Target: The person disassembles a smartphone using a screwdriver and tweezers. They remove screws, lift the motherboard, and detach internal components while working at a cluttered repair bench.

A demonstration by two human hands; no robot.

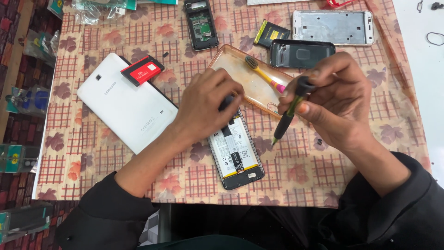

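An opened smartphone lies back-up on the patterned tablecloth, its white battery exposed. My left hand rests on the phone's upper end, fingers pressed down over it and hiding that part. My right hand holds a small screwdriver with a black and green handle, tip pointing down just right of the phone and not touching it.
A white tablet lies face down at left with a red battery on it. Behind are a clear phone case holding a yellow toothbrush, a black phone cover, a silver phone frame and an opened phone.
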